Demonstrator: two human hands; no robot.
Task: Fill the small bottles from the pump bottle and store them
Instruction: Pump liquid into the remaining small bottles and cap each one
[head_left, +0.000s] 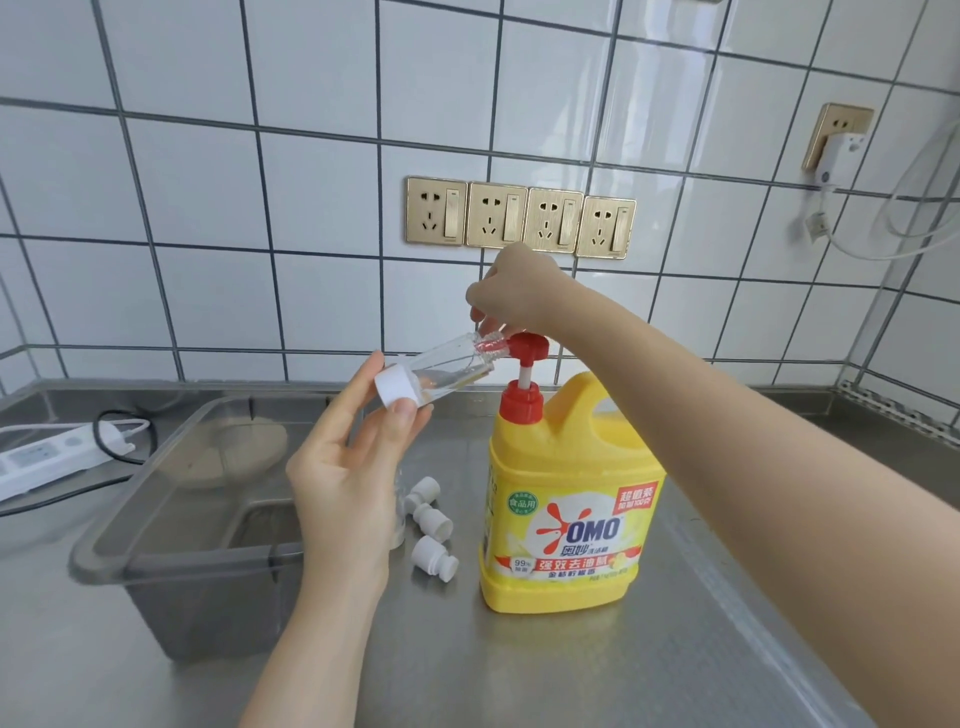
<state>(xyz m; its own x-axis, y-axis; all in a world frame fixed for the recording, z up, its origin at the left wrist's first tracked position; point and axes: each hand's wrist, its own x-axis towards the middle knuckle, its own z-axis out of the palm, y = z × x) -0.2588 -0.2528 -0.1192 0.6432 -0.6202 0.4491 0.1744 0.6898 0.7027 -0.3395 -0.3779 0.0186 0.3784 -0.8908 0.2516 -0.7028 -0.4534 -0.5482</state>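
A yellow pump bottle (571, 519) with a red pump head (527, 345) stands on the steel counter. My left hand (348, 478) holds a small clear bottle (447, 371) tilted, thumb on its white end (397, 391), its mouth against the red nozzle. A little clear liquid lies inside it. My right hand (519, 291) is curled over the pump head, fingertips at the small bottle's neck. Three white caps (431, 519) lie loose on the counter left of the pump bottle. Another small clear bottle (399, 525) stands behind my left hand, mostly hidden.
A clear grey plastic bin (182, 525) sits at the left on the counter (519, 665), over a recessed sink. A white power strip (52, 457) with a black cord lies at the far left. Wall sockets (519, 218) are on the tiled wall behind.
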